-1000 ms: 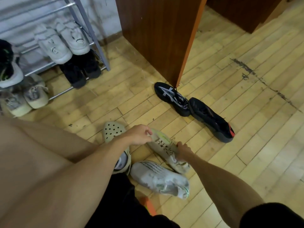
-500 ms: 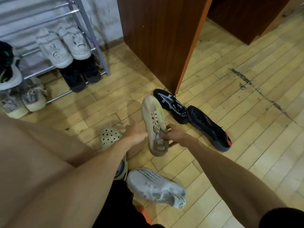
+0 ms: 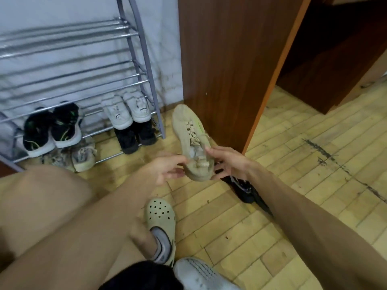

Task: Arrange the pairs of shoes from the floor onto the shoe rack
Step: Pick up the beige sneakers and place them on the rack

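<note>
**Soft, light sneaker held at the heel by both grips**

The beige sneaker (image 3: 191,139) is off the floor, in the air just right of the shoe rack (image 3: 147,65), with its toe tipped up and away and its laces facing the camera. The left grip (image 3: 167,169) pinches the collar near the heel. The right grip (image 3: 229,164) curls round the heel's other side.

It looks light and soft, and the upper would probably fold if squeezed mid-body. The heel or the sole edge is the firmer hold. Loose lace ends could snag on the rack's bars.

A neon-green strip along its side carries print too small to read. On the rack, the white pair (image 3: 125,109) shows dark tongue marks, blurred past reading. A white shoe (image 3: 201,275), likely the mate, lies on the floor beside the person's clog (image 3: 161,214). Its printed lines are also illegible.
</note>
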`<state>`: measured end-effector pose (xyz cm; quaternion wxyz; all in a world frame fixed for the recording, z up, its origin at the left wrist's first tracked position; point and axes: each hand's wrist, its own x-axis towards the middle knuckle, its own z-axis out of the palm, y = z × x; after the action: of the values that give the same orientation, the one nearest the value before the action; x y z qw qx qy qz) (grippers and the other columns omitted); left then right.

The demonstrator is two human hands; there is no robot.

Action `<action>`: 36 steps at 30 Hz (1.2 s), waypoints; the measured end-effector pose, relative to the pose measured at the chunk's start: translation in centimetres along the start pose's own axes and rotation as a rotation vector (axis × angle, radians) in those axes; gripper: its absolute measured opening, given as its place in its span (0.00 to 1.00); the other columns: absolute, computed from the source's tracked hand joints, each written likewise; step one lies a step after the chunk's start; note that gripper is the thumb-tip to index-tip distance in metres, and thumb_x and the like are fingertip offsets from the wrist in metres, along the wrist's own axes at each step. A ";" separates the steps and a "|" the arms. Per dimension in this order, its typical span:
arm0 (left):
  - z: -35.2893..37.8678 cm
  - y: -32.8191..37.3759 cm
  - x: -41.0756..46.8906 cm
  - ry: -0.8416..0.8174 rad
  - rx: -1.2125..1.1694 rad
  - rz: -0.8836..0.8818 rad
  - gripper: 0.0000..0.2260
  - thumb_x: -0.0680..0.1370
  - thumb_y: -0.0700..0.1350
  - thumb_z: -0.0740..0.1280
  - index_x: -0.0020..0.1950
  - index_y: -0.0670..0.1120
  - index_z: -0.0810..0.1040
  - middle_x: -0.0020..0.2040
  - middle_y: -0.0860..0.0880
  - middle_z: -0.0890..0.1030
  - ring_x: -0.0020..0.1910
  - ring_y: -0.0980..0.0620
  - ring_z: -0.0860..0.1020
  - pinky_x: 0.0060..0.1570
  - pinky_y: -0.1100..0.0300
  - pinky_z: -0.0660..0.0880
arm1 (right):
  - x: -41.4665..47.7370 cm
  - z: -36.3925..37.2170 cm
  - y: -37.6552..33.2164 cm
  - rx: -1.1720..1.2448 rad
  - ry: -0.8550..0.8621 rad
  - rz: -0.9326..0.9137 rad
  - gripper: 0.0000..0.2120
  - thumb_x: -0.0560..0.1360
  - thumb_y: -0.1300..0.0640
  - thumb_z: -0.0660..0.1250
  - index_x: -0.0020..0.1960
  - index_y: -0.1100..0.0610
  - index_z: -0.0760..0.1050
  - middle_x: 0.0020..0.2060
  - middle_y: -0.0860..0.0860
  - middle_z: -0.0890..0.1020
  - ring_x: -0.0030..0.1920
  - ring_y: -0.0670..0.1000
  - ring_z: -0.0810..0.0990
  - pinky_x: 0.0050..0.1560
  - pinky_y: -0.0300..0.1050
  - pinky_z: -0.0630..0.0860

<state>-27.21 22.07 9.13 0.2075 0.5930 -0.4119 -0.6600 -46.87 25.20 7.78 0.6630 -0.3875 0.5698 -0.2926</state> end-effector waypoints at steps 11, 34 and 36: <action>-9.3 9.7 -6.5 0.171 -0.144 0.344 0.13 0.72 0.35 0.71 0.56 0.40 0.79 0.53 0.43 0.83 0.45 0.48 0.81 0.46 0.56 0.80 | -1.2 8.9 -16.7 -0.397 0.055 -0.298 0.20 0.68 0.64 0.76 0.59 0.59 0.77 0.53 0.54 0.84 0.50 0.55 0.84 0.47 0.53 0.84; -43.6 -12.6 -19.9 0.798 -0.008 0.085 0.10 0.77 0.50 0.66 0.55 0.47 0.80 0.55 0.50 0.79 0.55 0.49 0.77 0.46 0.61 0.69 | 9.3 48.8 -14.7 -1.095 -0.206 -0.437 0.27 0.71 0.61 0.74 0.69 0.56 0.74 0.52 0.55 0.82 0.44 0.53 0.82 0.44 0.47 0.82; -44.6 -16.7 -20.3 0.789 -0.017 0.008 0.12 0.77 0.49 0.66 0.57 0.46 0.79 0.57 0.49 0.79 0.58 0.48 0.76 0.49 0.61 0.68 | 10.0 51.3 -11.4 -1.092 -0.242 -0.355 0.27 0.71 0.61 0.75 0.69 0.57 0.73 0.53 0.56 0.82 0.44 0.54 0.82 0.44 0.48 0.82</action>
<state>23.16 33.86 10.29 0.3574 0.7977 -0.2974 -0.3840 5.97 20.13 14.73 0.3687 -0.7930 0.4847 -0.0170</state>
